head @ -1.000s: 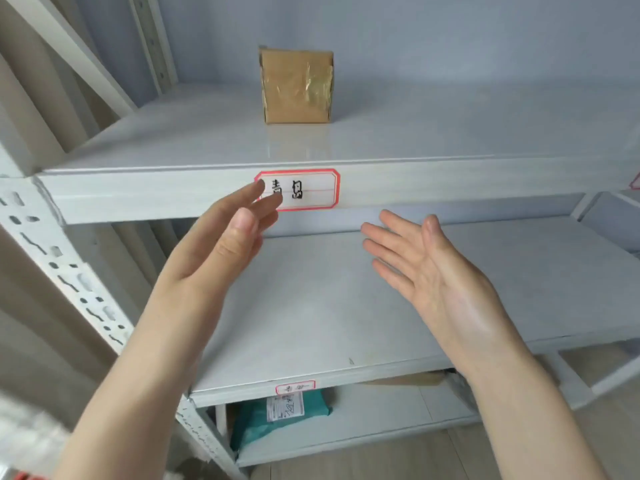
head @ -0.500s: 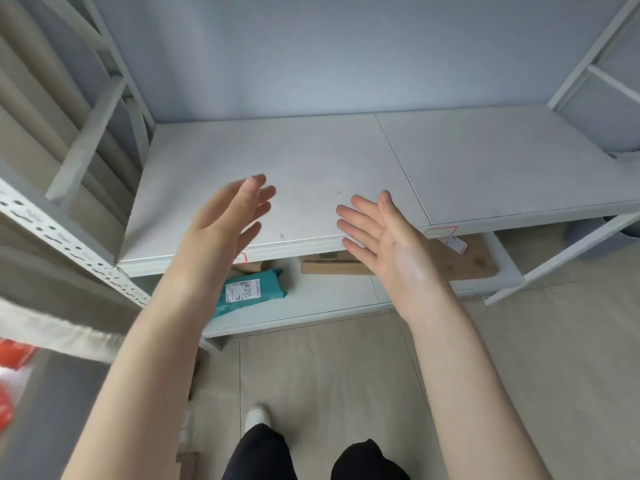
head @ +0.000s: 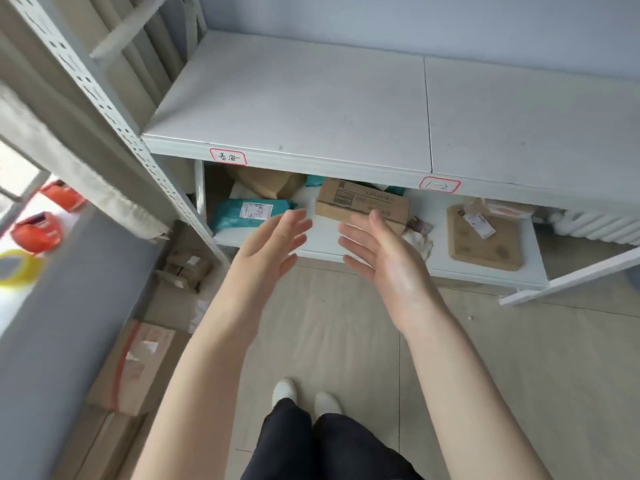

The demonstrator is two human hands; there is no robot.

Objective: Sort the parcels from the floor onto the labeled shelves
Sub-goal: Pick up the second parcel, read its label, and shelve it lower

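L hand (head: pixel 266 244) & R hand (head: pixel 384 258) lower now, empty, below handwritten red-bordered label (head: pixel 228 156)

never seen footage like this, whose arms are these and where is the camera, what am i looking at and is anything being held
There is no machine here. A person wears a camera on the head, so this single view looks forward and down along their own arms. The left hand and right hand are both open, palms facing each other, and hold nothing. In front of them, the upper shelf has red-bordered labels on its front edge. On the bottom shelf lie a teal parcel, a cardboard box and a flat brown parcel, among others. More cardboard boxes sit on the floor to the left. The white shoes are the person's own.
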